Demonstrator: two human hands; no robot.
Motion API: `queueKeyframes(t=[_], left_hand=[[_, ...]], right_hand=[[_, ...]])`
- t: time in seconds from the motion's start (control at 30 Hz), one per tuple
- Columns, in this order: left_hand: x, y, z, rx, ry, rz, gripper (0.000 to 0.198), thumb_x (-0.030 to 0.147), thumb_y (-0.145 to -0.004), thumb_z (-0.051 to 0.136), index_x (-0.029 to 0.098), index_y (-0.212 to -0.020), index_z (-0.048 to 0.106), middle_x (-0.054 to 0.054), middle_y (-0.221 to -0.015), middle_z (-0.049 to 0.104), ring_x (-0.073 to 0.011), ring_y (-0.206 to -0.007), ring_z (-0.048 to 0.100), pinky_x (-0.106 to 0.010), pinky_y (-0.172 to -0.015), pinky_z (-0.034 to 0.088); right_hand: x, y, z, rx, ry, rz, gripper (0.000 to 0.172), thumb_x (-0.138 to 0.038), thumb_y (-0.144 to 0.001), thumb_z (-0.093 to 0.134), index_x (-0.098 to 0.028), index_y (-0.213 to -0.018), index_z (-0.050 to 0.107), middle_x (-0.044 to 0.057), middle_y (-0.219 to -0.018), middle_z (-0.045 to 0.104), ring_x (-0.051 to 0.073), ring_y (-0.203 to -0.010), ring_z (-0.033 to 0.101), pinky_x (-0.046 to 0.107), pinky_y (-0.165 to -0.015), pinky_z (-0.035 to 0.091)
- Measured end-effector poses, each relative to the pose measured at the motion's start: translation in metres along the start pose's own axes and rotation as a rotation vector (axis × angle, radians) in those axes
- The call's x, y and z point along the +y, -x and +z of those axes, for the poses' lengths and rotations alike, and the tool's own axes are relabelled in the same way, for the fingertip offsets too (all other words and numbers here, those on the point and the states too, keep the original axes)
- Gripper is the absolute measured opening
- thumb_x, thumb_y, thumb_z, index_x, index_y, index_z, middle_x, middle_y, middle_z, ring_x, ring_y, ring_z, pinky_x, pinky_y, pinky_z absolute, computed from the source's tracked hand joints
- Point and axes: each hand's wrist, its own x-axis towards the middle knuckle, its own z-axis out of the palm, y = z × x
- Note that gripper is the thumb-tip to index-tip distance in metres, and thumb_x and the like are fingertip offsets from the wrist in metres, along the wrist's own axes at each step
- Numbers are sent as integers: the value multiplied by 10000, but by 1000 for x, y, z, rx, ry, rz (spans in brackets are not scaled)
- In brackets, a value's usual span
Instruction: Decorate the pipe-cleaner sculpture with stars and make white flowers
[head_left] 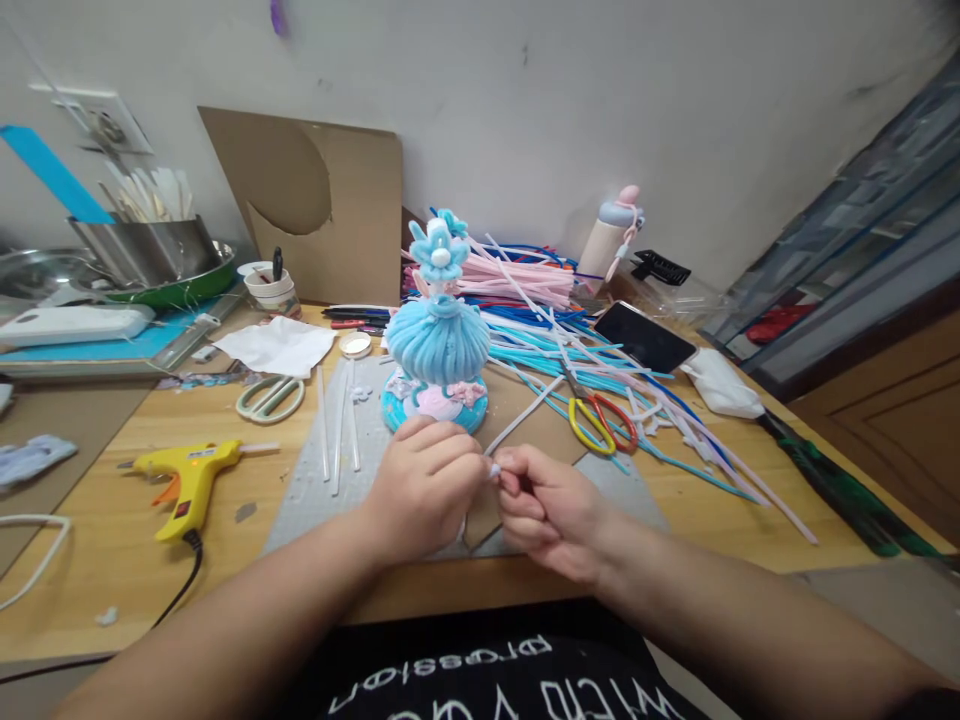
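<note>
My left hand [429, 487] and my right hand [553, 512] meet over the front of the grey cutting mat [300, 500], fingers closed. Between their fingertips sits a small pale piece of pipe cleaner [495, 470], mostly hidden by the fingers. A longer whitish pipe cleaner [525, 413] slants up and right from there; whether it joins the pinched piece I cannot tell. Just beyond my left hand stands a light-blue pipe-cleaner figure [439, 340], with a ribbed round skirt, a flower on top and a round blue base. A brown cardboard sheet [517, 400] lies partly under my hands.
Yellow-and-red-handled scissors [600, 420] lie right of my hands, near many loose pipe cleaners [517, 280]. Leftward are a yellow glue gun [191, 475] with its cord, clear glue sticks [339, 430] and pale-handled scissors [270, 400]. A phone [643, 338] and a bottle [611, 235] sit back right.
</note>
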Motion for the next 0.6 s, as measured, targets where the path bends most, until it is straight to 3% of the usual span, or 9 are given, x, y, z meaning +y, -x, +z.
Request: queueKeyframes(t=[0.07, 0.1, 0.17, 0.23, 0.27, 0.33, 0.43, 0.6], left_hand=[[0, -6, 1, -24, -115, 57, 161, 114, -840, 493, 184, -739, 597, -28, -752, 671, -159, -724, 564, -322, -700, 325], [1, -8, 3, -52, -101, 4, 160, 131, -847, 494, 183, -743, 605, -32, -757, 672, -164, -730, 565, -325, -702, 326], [5, -13, 10, -90, 61, -249, 158, 211, -858, 512, 177, -741, 614, -36, -732, 652, -166, -712, 554, -313, -678, 338], [9, -17, 20, -71, 365, -597, 178, 301, -838, 556, 170, -731, 609, -21, -679, 613, -149, -658, 531, -280, -623, 345], [12, -19, 25, -46, 541, -759, 187, 328, -820, 578, 167, -730, 604, -9, -654, 592, -135, -628, 517, -261, -597, 342], [15, -21, 35, 13, 850, -988, 196, 346, -789, 609, 159, -728, 598, 12, -619, 564, -105, -580, 488, -233, -569, 326], [16, -22, 45, 51, 1103, -1114, 214, 358, -755, 652, 147, -743, 620, 14, -617, 568, -77, -559, 466, -207, -529, 284], [15, -21, 48, 51, 1215, -1147, 233, 359, -715, 704, 137, -728, 634, 5, -642, 580, -69, -585, 476, -195, -501, 249]], right_hand=[[-5, 4, -6, -10, 23, 77, 223, -349, -753, 475, -205, -601, 398, -118, -374, 298, 32, -270, 146, 167, -310, 128], [-9, 5, -14, 6, 123, 53, 229, -377, -775, 468, -199, -637, 434, -99, -398, 363, 40, -266, 215, 169, -312, 163], [-17, 9, -38, 128, 459, -97, 320, -478, -840, 404, -186, -775, 520, -27, -523, 532, 94, -338, 429, 200, -349, 277], [-27, 10, -71, 408, 908, -313, 351, -480, -866, 384, -189, -926, 570, 18, -676, 598, 138, -495, 541, 238, -462, 370], [-32, 10, -88, 574, 1162, -360, 307, -453, -857, 428, -193, -898, 586, 39, -729, 617, 169, -606, 578, 255, -529, 385], [-39, 8, -121, 847, 1492, -283, 233, -398, -824, 497, -185, -823, 590, 77, -773, 637, 222, -713, 587, 287, -585, 368], [-46, 1, -153, 886, 1567, -107, 173, -322, -740, 606, -160, -801, 607, 108, -799, 650, 239, -738, 580, 288, -588, 342], [-59, -2, -167, 823, 1407, -37, 79, -241, -657, 657, -176, -662, 613, 25, -585, 587, 171, -575, 530, 257, -510, 300]])
